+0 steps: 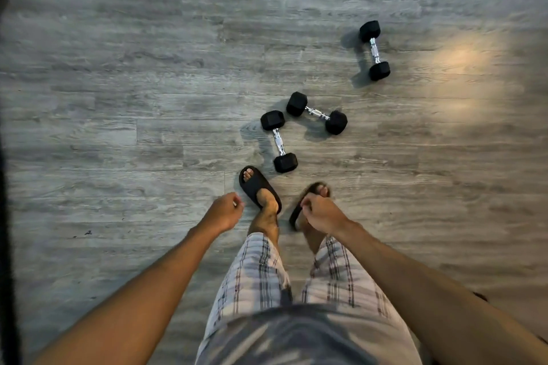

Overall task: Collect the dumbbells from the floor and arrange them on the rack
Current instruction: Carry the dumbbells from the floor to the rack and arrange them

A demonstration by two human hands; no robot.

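Observation:
Three black hex dumbbells with chrome handles lie on the grey wood-look floor. The nearest dumbbell (279, 141) lies just ahead of my left foot, pointing away from me. A second dumbbell (316, 113) lies crosswise right behind it, nearly touching its far head. The third dumbbell (374, 50) lies apart, farther off to the right. My left hand (224, 211) hangs in front of me with loosely curled fingers and holds nothing. My right hand (321, 213) hangs the same way, empty, above my right foot. No rack is in view.
My feet in black slides (257, 187) stand just short of the nearest dumbbell. Open floor (133, 83) stretches to the left and beyond the dumbbells. A dark edge (4, 157) runs down the far left. A warm light patch (465, 59) falls on the floor at right.

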